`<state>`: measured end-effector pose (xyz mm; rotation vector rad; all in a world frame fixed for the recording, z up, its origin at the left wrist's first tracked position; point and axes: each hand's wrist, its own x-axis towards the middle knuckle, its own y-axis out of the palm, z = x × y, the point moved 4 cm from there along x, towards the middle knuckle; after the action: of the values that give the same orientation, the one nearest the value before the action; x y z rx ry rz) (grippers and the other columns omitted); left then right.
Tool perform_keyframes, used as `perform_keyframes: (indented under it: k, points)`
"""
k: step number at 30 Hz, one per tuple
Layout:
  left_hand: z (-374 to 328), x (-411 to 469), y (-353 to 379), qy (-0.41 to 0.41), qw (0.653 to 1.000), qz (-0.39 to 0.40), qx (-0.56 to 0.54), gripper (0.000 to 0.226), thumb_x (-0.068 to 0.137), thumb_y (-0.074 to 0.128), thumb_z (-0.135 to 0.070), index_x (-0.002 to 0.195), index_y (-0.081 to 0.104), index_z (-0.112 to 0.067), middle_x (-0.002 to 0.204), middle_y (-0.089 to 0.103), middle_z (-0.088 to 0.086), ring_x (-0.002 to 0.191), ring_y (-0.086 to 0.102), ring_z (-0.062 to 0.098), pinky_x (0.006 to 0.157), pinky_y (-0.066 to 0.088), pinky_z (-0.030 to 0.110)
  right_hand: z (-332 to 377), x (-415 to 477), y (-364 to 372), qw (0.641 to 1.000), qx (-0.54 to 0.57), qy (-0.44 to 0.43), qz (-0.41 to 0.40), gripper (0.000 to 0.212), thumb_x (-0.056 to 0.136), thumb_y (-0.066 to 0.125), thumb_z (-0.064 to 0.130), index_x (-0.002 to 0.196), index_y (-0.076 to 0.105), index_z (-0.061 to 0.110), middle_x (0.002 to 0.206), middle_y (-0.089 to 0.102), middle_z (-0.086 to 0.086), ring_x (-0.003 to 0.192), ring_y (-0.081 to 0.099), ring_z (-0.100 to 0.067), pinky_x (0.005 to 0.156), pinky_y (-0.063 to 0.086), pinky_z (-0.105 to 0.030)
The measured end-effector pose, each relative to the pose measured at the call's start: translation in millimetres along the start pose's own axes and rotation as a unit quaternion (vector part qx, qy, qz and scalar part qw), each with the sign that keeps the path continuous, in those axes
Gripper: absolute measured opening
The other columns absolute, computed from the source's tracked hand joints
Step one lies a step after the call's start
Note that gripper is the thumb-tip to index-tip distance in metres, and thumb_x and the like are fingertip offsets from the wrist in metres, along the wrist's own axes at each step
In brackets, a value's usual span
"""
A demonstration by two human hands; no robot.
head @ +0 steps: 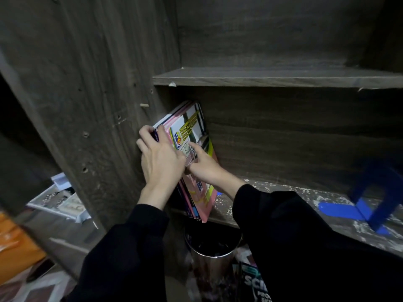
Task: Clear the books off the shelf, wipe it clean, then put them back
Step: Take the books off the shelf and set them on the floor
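Soft-cover books (200, 201) with pink, white and yellow covers are stood as 1 slim batch at the left end of the dark wood-grain shelf (272, 192). The batch is tilted, with its upper part leaned against the dark wooden side panel (98, 105) and its lower edges set on the front of the shelf board. The shelf board is worn, with pale flecks scattered across its top.

The left hand (161, 158) is placed over the upper front corner of the batch; its fingers (146, 129) are curled round the edges of the books, so the batch is gripped. The right hand (205, 164) is laid against the outermost cover, with its index finger held straight and flat on the printed face. Its remaining fingers are hidden behind the left hand. Both arms are covered by black sleeves.

1 blue metal L-shaped bookend (368, 197) is stood on the same shelf, well apart to the right of the books. 1 bare upper shelf board (261, 77) is fitted above. Below the shelf, a shiny cylindrical metal bin (213, 245) is seen, with a dark printed magazine (255, 284) just beside it.
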<state>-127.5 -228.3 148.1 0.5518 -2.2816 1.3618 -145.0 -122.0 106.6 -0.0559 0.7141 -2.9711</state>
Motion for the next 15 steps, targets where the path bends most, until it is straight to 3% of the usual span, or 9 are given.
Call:
perform_keyframes:
  k: [5, 8, 11, 13, 15]
  points:
    - [-3.3, -1.1, -0.6, -0.003, 1.000, 0.006, -0.020, 0.066, 0.077, 0.063, -0.019, 0.137, 0.038, -0.007, 0.135, 0.028, 0.017, 0.123, 0.025, 0.035, 0.102, 0.028, 0.037, -7.5, -2.8, -0.7, 1.000, 0.012, -0.007, -0.006, 0.076, 0.085, 0.043, -0.001, 0.150, 0.021, 0.030, 0.094, 0.050, 0.000, 0.059, 0.049, -0.011, 0.054, 0.038, -0.025]
    - [-15.6, -3.4, -2.4, -0.013, 0.999, 0.006, -0.033, 0.064, 0.077, 0.063, -0.024, 0.135, 0.040, -0.008, 0.135, 0.027, 0.015, 0.125, 0.021, 0.032, 0.105, 0.021, 0.034, -17.6, -2.8, -3.1, 0.999, 0.026, -0.006, -0.029, 0.073, 0.085, 0.046, -0.003, 0.149, 0.027, 0.027, 0.089, 0.052, 0.005, 0.062, 0.048, -0.008, 0.057, 0.039, -0.025]
    - [-26.8, -5.0, -0.1, -0.003, 1.000, -0.012, -0.020, 0.060, 0.076, 0.062, -0.023, 0.130, 0.043, -0.006, 0.136, 0.027, 0.015, 0.126, 0.022, 0.033, 0.104, 0.019, 0.034, -27.0, -3.4, -6.2, 0.999, 0.018, -0.005, -0.040, 0.071, 0.084, 0.051, 0.000, 0.147, 0.031, 0.029, 0.117, 0.058, -0.002, 0.068, 0.050, 0.001, 0.053, 0.042, -0.014]
    - [-30.7, -7.0, 2.4, 0.001, 1.000, -0.021, -0.012, 0.061, 0.076, 0.063, -0.022, 0.131, 0.044, -0.005, 0.141, 0.026, 0.017, 0.129, 0.021, 0.034, 0.105, 0.018, 0.037, -30.2, -4.6, -8.1, 0.999, 0.011, -0.011, -0.034, 0.073, 0.084, 0.051, 0.001, 0.147, 0.031, 0.031, 0.129, 0.055, -0.004, 0.076, 0.057, -0.005, 0.059, 0.045, -0.013]
    - [-32.4, -8.5, 5.3, 0.010, 1.000, -0.019, 0.000, 0.063, 0.078, 0.062, -0.023, 0.135, 0.041, -0.006, 0.145, 0.024, 0.019, 0.132, 0.018, 0.035, 0.106, 0.016, 0.040, -32.0, -6.8, -11.5, 0.999, 0.011, -0.013, -0.029, 0.075, 0.084, 0.051, 0.001, 0.148, 0.027, 0.032, 0.132, 0.055, -0.006, 0.090, 0.062, -0.017, 0.073, 0.050, -0.025]
